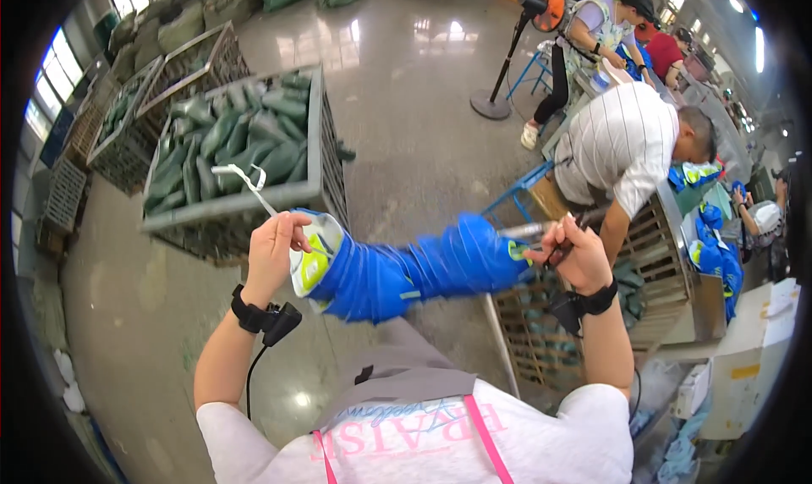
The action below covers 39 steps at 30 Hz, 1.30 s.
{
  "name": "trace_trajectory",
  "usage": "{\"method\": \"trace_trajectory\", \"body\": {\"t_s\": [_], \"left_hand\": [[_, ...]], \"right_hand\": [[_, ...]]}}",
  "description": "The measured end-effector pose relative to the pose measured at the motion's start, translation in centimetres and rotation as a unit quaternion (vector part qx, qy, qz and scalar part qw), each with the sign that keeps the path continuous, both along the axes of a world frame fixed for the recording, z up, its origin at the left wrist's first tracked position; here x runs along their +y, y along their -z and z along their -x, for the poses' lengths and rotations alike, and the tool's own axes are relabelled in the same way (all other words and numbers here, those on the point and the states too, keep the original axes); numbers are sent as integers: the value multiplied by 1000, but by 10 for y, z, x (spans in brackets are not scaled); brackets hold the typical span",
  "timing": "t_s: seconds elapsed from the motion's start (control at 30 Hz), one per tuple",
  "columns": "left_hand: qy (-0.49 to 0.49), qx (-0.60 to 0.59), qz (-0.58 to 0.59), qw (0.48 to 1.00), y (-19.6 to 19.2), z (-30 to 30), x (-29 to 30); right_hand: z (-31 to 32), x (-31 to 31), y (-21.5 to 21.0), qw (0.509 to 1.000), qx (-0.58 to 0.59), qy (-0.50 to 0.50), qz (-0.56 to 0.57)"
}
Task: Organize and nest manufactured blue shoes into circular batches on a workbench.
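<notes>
A crumpled, bright-blue cloth bundle [364, 272], its left end white and yellow-green, stretches across the middle of the frame; the person's left hand [277, 240] pinches a white strap [256, 185] there, the right hand [577, 254] grasping the right end

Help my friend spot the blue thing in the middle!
Find the big crate of dark-green pieces. Below and right is a wrinkled, bright-blue bundle. Unlike the blue pieces farther right, it's held between the wearer's left hand and right hand.

Factory workshop, indicated by: crate [316, 137] of green forms [222, 137], left; workers [622, 137], right; stacked sacks [182, 27], far left; pedestal fan [551, 10], far right.
</notes>
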<state>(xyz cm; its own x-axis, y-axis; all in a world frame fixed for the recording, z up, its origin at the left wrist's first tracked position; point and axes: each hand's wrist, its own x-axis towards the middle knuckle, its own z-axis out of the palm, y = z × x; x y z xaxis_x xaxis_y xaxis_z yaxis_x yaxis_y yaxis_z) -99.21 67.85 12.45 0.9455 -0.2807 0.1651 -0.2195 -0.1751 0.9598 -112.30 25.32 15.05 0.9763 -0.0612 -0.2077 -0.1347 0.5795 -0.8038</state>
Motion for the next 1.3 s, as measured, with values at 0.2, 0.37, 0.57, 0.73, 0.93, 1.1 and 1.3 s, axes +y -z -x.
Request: {"method": "trace_trajectory", "body": {"t_s": [0.2,0.37,0.57,0.73,0.93,1.1,1.3], "left_hand": [[49,-52,-117,991,-49,-181,-74],[79,161,42,983,-45,-317,-127],[135,225,92,961,23,-479,-215],[188,265,116,939,30,-632,-301],[205,250,111,940,25,-806,-396],[208,258,86,940,37,-948,-461],[54,205,40,976,83,-1110,-475]], "right_hand": [[-116,-49,34,999,15,42,-29],[-214,-73,20,999,46,8,19],[-359,-127,61,916,176,-204,297],[-458,-184,105,929,251,-146,229],[-586,-238,103,952,252,-13,174],[-729,-309,159,933,300,43,193],[-988,-373,198,925,218,-79,300]]}}
